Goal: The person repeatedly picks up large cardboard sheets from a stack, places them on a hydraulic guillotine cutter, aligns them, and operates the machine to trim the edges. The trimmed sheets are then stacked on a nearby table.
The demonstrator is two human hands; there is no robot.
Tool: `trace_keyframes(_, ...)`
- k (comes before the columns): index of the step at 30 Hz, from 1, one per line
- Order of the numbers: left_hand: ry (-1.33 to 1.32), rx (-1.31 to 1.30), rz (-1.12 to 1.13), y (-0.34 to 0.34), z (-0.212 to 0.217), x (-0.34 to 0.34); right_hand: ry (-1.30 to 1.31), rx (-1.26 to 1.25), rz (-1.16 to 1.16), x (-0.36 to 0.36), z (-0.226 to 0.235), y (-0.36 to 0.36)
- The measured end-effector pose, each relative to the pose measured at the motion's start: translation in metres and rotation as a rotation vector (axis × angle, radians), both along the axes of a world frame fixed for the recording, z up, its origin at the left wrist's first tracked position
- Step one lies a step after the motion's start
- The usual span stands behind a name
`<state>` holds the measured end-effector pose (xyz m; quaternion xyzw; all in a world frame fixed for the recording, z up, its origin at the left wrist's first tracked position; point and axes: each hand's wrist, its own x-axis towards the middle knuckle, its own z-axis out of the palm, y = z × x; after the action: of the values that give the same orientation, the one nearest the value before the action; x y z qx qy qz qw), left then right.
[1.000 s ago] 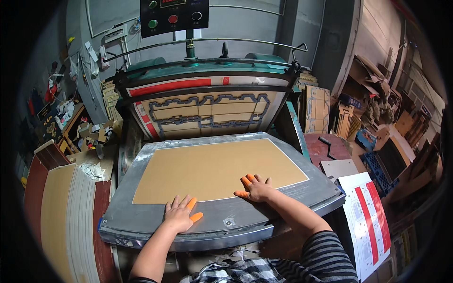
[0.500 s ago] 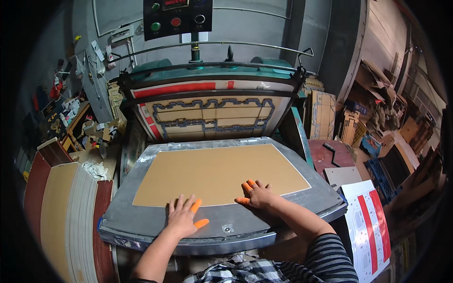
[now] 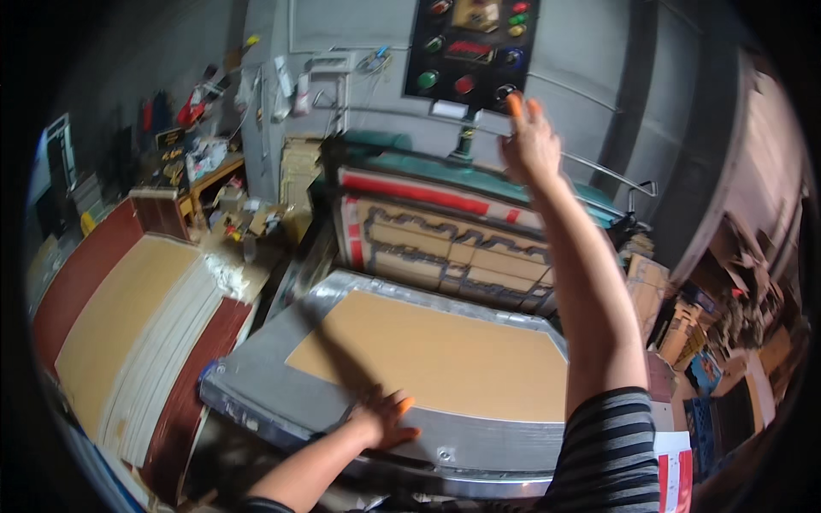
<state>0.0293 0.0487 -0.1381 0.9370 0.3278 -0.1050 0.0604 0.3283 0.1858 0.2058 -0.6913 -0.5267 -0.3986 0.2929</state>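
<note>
My left hand (image 3: 380, 421) lies with fingers spread on the grey metal platen (image 3: 256, 355), by the front edge of a brown cardboard sheet (image 3: 436, 350). My right hand (image 3: 532, 144) is raised with fingers stretched out toward the black control panel (image 3: 445, 64). Its fingertips overlap the lower right knob (image 3: 505, 91); whether they touch it I cannot tell. Orange finger covers sit on some fingers of both hands. Behind the sheet, the press's upright plate carries a wooden die board (image 3: 410, 244) with dark, stepped blade outlines, partly hidden by my right forearm.
A stack of white-edged sheets with a tan top (image 3: 128, 316) stands at the left, between dark red boards. A cluttered bench (image 3: 214, 175) is behind it. Scrap cardboard (image 3: 753, 282) heaps up at the right. A metal rail (image 3: 607, 167) crosses above the press.
My right hand has left the cardboard sheet and risen to the control panel. My left hand stays near the sheet's front edge. The view has swung, shifting the press toward the right.
</note>
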Motion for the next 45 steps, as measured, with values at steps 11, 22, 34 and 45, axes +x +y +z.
trace_keyframes(11, -0.383, 0.090, 0.015, -0.011, -0.020, -0.011, -0.030, -0.267, -0.329, -0.026, 0.038, 0.012)
trace_keyframes(22, -0.009, -0.216, 0.024, 0.042, 0.035, 0.036, -0.303, 0.149, 0.369, -0.026, -0.008, -0.152)
trace_keyframes(34, -1.367, 0.615, -0.226, 0.114, 0.178, 0.081, 0.156, -0.101, 0.296, -0.041, -0.110, -0.398)
trace_keyframes(45, -1.458, 0.608, -0.183, 0.053, 0.177, -0.017, 0.795, 0.027, -0.096, 0.016, -0.345, -0.478)
